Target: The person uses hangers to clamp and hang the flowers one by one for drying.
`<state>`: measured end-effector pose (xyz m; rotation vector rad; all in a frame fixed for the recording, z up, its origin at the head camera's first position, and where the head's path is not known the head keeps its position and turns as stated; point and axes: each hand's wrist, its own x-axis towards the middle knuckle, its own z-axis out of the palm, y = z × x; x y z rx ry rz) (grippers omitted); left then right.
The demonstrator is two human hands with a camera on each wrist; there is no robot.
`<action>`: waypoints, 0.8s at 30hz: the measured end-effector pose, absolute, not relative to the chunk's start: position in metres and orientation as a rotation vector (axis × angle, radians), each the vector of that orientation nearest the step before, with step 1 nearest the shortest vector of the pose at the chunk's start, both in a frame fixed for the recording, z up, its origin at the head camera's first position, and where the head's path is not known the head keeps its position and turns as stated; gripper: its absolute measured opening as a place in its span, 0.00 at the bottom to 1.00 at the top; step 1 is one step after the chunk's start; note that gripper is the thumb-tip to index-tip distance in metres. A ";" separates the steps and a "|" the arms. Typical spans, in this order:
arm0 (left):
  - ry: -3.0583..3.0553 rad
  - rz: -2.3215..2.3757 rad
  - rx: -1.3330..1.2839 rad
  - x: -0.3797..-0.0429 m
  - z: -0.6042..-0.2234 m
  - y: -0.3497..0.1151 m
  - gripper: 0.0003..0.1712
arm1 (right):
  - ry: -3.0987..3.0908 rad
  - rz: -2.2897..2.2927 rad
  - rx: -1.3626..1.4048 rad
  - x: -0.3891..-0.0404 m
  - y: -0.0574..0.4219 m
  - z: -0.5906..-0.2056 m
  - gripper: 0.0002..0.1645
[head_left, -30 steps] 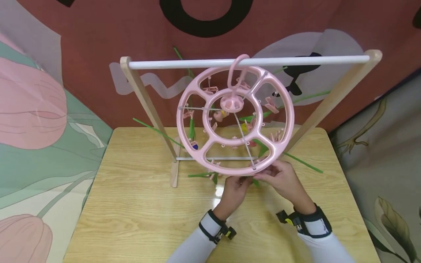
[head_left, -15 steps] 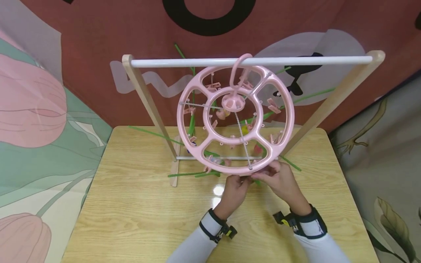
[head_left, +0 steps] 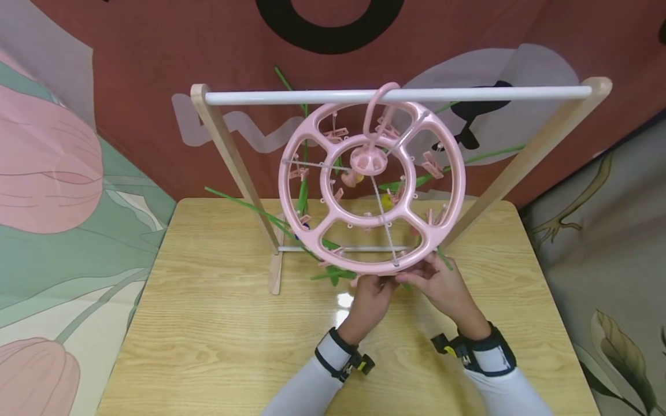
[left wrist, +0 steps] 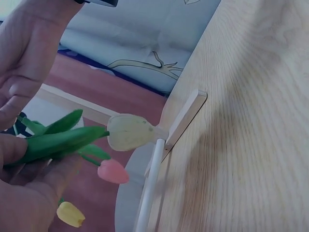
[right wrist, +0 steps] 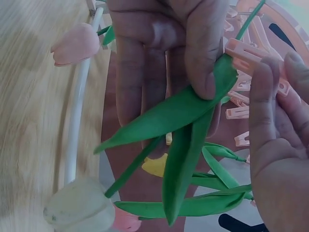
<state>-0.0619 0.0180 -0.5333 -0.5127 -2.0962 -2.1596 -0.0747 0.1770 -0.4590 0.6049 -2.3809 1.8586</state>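
Below the front rim of a round pink hanging dryer (head_left: 281,179), both hands meet. My left hand (head_left: 370,306) holds a white artificial tulip (left wrist: 129,132) by its green leaves, the thumb pressing a leaf in the right wrist view. My right hand (right wrist: 285,140) pinches a pink clothespin (right wrist: 251,58) at the tulip's stem, beside the leaf base. Whether the clothespin grips the stem is unclear. In the head view the rim partly hides the fingers of my right hand and the tulip. The flower head points downward, toward the table.
The dryer hangs from the white bar (head_left: 291,97) of a wooden rack. Several clothespins and other artificial tulips hang around it, including a pink tulip (right wrist: 76,44) and a yellow tulip (left wrist: 70,214). Green stems stick out sideways. A wooden table (head_left: 218,341) lies below.
The hanging tulips at the dryer's front left have swung and turned. The green stem beside my right hand now reaches less far right. Both hands stay nearly in place.
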 end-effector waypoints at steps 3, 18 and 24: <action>-2.100 -2.156 -0.526 -0.063 -0.533 0.018 0.21 | -2.340 1.923 0.631 -0.074 0.178 -0.461 0.26; -2.443 -1.794 -0.567 -0.057 -0.533 -0.017 0.19 | -2.364 1.733 0.668 -0.070 0.186 -0.465 0.28; -2.660 -1.740 -0.582 -0.054 -0.521 -0.051 0.18 | -2.432 1.664 0.568 -0.069 0.200 -0.471 0.32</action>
